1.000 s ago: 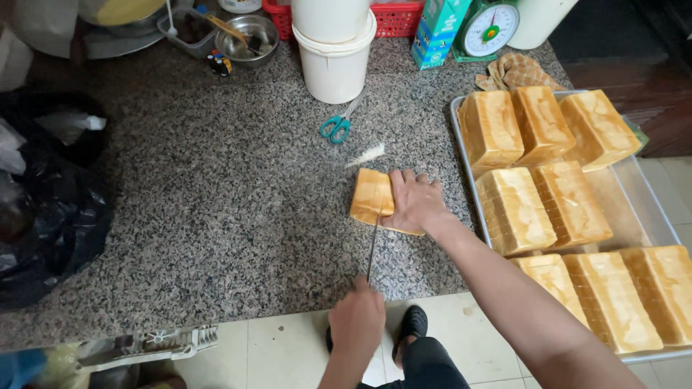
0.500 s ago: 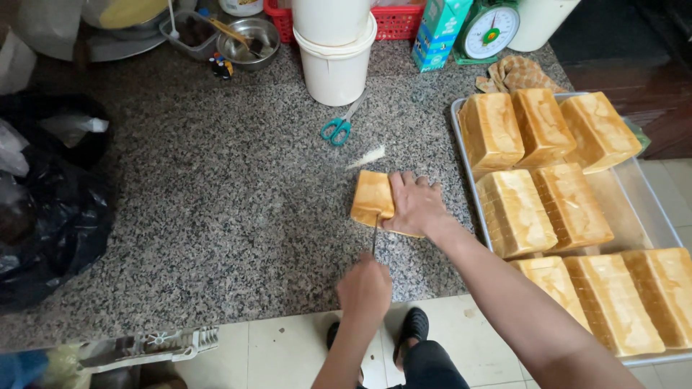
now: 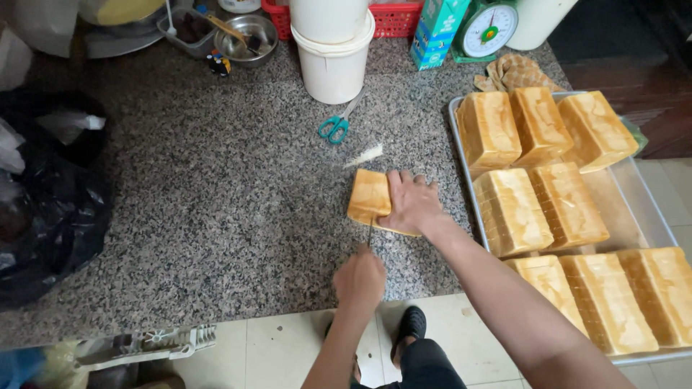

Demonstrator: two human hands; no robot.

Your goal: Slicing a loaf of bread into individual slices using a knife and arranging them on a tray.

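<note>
**Knife in left hand at near edge of loaf, right hand pressing loaf down**

Head view, looking down on a speckled granite surface (image 3: pixel 216 209). Left hand (image 3: pixel 359 277) clenched around a knife handle; thin blade of the knife (image 3: pixel 370 234) points away from the person and meets the near edge of a golden-brown bread loaf (image 3: pixel 369 196). Handle itself hidden inside the fist. Right hand (image 3: pixel 412 204) lies flat, palm down, fingers spread, on the right part of the loaf, pressing it to the surface, not gripping anything. The loaf sits about mid-surface, just left of the metal tray (image 3: pixel 641 198).

The tray at the right holds more whole loaves (image 3: pixel 537 166) in rows, touching each other. A small pale scrap (image 3: pixel 364 155) lies just beyond the loaf on the surface. Teal-handled scissors (image 3: pixel 337 124) lie further back, near a white bucket (image 3: pixel 333 61). Behind the bucket a red basket (image 3: pixel 393 16); to its right a green carton (image 3: pixel 436 32) and a green kitchen scale (image 3: pixel 486 29). A quilted cloth (image 3: pixel 515 72) sits by the tray's far corner. Steel bowl (image 3: pixel 249 36) at back left. Black plastic bag (image 3: pixel 50 209) at the left edge. The person's dark shoe (image 3: pixel 411 328) shows on the tiled floor (image 3: pixel 281 346) below the surface edge.
</note>
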